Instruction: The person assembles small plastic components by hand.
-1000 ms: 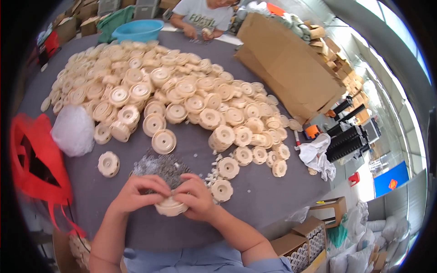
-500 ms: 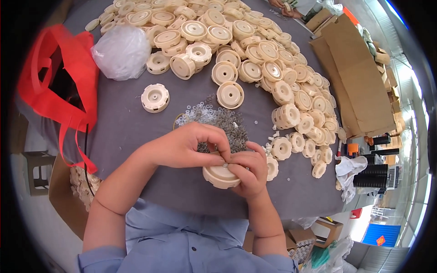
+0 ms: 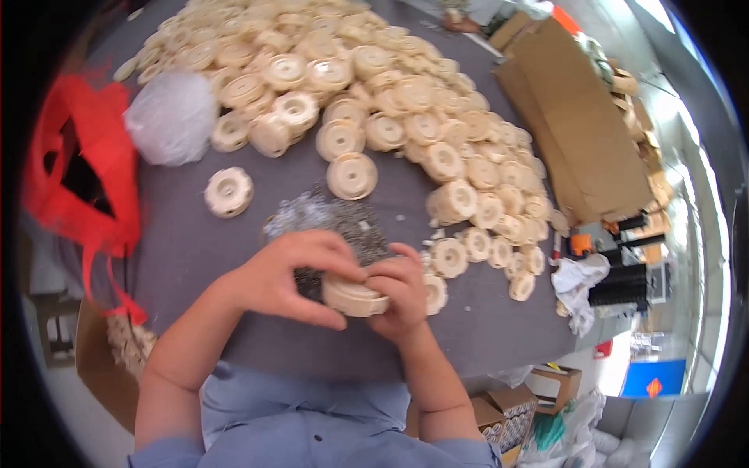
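Note:
A round cream plastic wheel (image 3: 355, 302) is between my hands above the near part of the table. My right hand (image 3: 399, 292) is closed on its right side, with bent fingers over the top. My left hand (image 3: 285, 269) spans its left side, fingertips by the upper face and thumb against the lower edge. Beyond my hands lies a heap of small metal springs (image 3: 363, 226), next to a patch of small pale translucent rings (image 3: 304, 212). The left hand partly covers both.
A large pile of cream wheels (image 3: 328, 74) curves across the far and right table. One wheel (image 3: 229, 192) lies apart at left, near a clear plastic bag (image 3: 173, 117) and a red bag (image 3: 117, 171). A cardboard box (image 3: 577, 117) stands beyond the right edge.
My left fingers have spread from a pinch at the wheel's centre to its side. The wheel has tilted, showing more side wall. The whole view has shifted, with things now farther left.

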The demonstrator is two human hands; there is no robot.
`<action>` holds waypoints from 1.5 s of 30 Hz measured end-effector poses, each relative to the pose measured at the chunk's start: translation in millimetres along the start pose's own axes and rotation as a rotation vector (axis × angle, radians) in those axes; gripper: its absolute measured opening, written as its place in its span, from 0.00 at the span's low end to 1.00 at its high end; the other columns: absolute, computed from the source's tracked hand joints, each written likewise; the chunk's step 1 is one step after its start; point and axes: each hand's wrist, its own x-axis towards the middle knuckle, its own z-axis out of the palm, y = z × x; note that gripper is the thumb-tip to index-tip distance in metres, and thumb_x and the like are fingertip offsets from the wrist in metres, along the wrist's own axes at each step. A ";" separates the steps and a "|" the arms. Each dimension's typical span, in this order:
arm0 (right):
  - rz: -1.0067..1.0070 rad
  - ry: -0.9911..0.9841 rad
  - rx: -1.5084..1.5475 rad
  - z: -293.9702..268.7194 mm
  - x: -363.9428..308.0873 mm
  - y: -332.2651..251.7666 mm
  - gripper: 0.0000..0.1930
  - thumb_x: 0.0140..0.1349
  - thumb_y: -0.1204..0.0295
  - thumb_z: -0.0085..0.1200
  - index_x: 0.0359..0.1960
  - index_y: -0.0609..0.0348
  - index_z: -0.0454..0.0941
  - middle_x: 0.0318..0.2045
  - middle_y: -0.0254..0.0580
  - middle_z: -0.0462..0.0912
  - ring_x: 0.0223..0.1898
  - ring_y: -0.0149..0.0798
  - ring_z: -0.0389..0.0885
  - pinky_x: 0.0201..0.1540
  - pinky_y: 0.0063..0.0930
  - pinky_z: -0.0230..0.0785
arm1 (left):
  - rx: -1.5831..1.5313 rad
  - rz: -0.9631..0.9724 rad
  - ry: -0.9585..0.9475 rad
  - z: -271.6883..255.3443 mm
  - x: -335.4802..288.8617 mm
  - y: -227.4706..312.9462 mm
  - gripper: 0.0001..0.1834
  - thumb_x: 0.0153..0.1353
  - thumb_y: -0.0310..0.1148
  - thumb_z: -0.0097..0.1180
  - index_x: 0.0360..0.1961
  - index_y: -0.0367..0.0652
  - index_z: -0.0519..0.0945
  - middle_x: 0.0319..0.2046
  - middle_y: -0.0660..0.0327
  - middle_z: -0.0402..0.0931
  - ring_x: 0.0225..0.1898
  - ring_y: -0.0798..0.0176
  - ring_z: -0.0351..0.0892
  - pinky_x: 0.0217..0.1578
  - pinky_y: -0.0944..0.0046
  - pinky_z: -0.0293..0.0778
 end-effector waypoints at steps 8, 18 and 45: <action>0.027 0.043 0.094 12.5 -5.0 8.7 0.19 0.37 0.79 0.60 0.35 0.56 0.72 0.33 0.37 0.75 0.37 0.39 0.74 0.51 0.47 0.61 | 0.149 -0.035 0.093 7.3 -1.7 -15.0 0.22 0.31 0.33 0.70 0.33 0.39 0.80 0.29 0.58 0.76 0.32 0.61 0.76 0.34 0.65 0.71; 0.033 0.089 0.160 8.9 -7.5 7.9 0.19 0.38 0.80 0.59 0.35 0.56 0.69 0.35 0.38 0.74 0.38 0.40 0.73 0.52 0.48 0.59 | 0.131 -0.017 0.146 17.2 1.4 -18.7 0.23 0.28 0.33 0.71 0.31 0.40 0.80 0.28 0.59 0.75 0.30 0.64 0.74 0.33 0.67 0.68; 0.094 -0.038 0.136 5.5 -3.0 7.3 0.19 0.38 0.79 0.60 0.35 0.53 0.72 0.34 0.34 0.78 0.39 0.36 0.76 0.57 0.48 0.55 | -0.137 -0.236 0.190 10.5 3.4 -15.1 0.06 0.48 0.23 0.51 0.27 0.35 0.79 0.27 0.60 0.74 0.32 0.67 0.73 0.34 0.69 0.68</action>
